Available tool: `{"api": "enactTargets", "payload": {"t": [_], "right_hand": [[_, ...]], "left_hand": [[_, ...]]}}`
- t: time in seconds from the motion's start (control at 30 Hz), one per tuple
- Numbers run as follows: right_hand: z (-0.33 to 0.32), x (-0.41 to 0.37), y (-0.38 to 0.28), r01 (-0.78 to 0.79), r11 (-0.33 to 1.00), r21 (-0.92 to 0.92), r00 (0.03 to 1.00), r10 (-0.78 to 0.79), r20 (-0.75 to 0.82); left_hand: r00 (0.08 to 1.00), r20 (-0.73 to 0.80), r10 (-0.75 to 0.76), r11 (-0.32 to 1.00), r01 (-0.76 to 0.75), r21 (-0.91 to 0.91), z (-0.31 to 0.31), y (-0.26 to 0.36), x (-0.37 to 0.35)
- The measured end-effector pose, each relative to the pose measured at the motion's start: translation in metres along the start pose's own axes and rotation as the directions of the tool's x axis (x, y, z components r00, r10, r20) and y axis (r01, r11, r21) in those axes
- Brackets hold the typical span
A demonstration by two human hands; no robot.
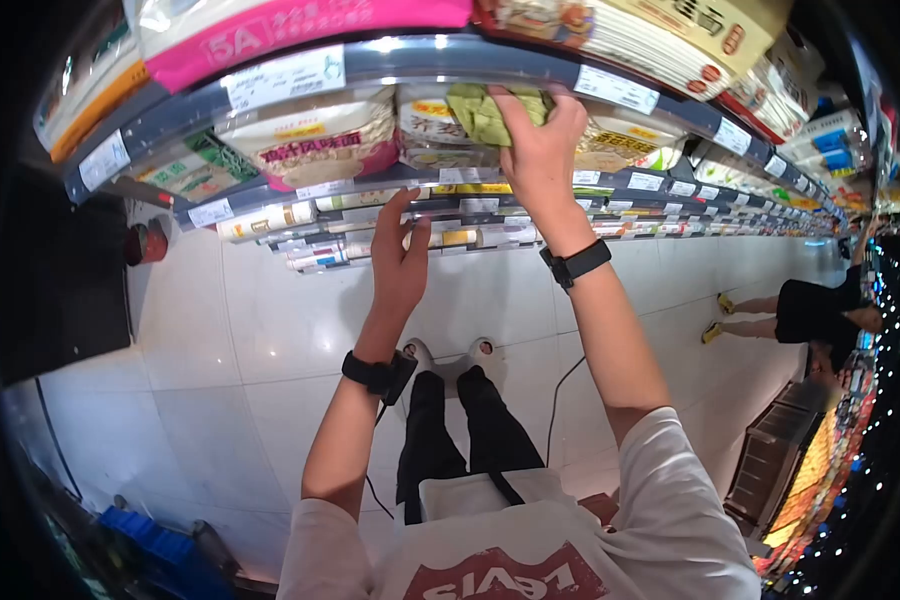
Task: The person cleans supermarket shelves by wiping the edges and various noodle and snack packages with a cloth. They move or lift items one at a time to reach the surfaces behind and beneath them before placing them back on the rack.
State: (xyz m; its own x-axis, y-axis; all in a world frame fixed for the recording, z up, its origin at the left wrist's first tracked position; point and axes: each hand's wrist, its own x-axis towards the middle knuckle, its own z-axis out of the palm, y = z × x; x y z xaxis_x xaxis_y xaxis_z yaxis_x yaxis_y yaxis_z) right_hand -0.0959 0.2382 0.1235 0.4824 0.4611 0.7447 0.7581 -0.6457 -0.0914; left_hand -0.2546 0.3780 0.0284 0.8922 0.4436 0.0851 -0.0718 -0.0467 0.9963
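My right hand (542, 140) is closed on a crumpled green cloth (485, 112). The cloth lies against the front of a clear-and-white food package (425, 125) on the upper shelf. To the left of that package stands a pink-and-white bag of noodles (320, 140). Lower down, my left hand (402, 245) is held in front of the lower shelves with its fingers apart and nothing in it.
Price tags line the shelf edge (400, 55), and large bags, including a pink one (300, 25), sit above it. Another person (815, 310) is at the right, near a brown crate (770, 450). A blue crate (155, 545) stands at lower left. A cable (555, 400) hangs near my legs.
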Motion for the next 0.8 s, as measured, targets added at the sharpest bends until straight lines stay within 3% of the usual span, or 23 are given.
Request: {"api": "enactTargets", "payload": {"t": [0.1,0.17,0.23,0.3,0.33,0.37,0.47,0.53,0.67,0.73,0.77,0.8], "right_hand": [[-0.014,-0.013,0.020,-0.119,0.992,-0.031,0.993,0.118,-0.027],[-0.014,-0.025,0.041,-0.264,0.960,0.091,0.961,0.270,-0.061],[-0.009,-0.028,0.048,-0.286,0.943,0.172,0.945,0.307,-0.111],[0.006,-0.028,0.038,-0.127,0.954,0.270,0.952,0.194,-0.237],[0.011,-0.027,0.023,-0.080,0.970,0.229,0.959,0.138,-0.248],[0.018,-0.023,0.014,0.040,0.944,0.327,0.959,0.056,-0.279],[0.048,-0.036,-0.016,0.076,0.920,0.385,0.986,-0.012,-0.167],[0.066,-0.059,-0.020,0.193,0.886,0.422,0.981,-0.188,-0.054],[0.086,-0.119,0.007,0.185,0.915,0.359,0.968,-0.232,0.092],[0.077,-0.132,0.021,0.017,0.950,0.313,0.970,-0.091,0.224],[0.073,-0.132,0.025,0.023,0.951,0.307,0.970,-0.096,0.224],[0.062,-0.125,0.024,-0.114,0.917,0.382,0.970,0.019,0.244]], "left_hand": [[0.999,0.047,-0.017,1.000,0.016,0.025,0.001,0.007,-0.006],[0.996,0.089,-0.001,0.995,-0.007,0.095,0.000,0.010,-0.011],[0.996,0.092,-0.001,0.992,-0.010,0.127,0.001,0.011,-0.013],[0.996,0.065,0.067,0.940,-0.085,0.330,-0.003,0.006,-0.014],[0.993,-0.030,-0.114,0.949,0.118,0.293,-0.002,0.011,-0.015],[0.992,-0.048,-0.114,0.942,0.123,0.311,-0.004,0.013,-0.016],[0.988,-0.085,-0.127,0.941,0.147,0.304,-0.022,0.020,-0.027],[0.988,-0.104,-0.111,0.934,0.140,0.329,-0.039,0.019,-0.034],[0.980,-0.165,-0.108,0.925,0.160,0.345,-0.070,0.013,-0.042],[0.975,-0.181,-0.132,0.913,0.191,0.361,-0.081,0.013,-0.041],[0.975,-0.181,-0.130,0.916,0.188,0.354,-0.085,0.013,-0.036],[0.974,-0.194,-0.120,0.920,0.183,0.348,-0.090,0.015,-0.031]]}}
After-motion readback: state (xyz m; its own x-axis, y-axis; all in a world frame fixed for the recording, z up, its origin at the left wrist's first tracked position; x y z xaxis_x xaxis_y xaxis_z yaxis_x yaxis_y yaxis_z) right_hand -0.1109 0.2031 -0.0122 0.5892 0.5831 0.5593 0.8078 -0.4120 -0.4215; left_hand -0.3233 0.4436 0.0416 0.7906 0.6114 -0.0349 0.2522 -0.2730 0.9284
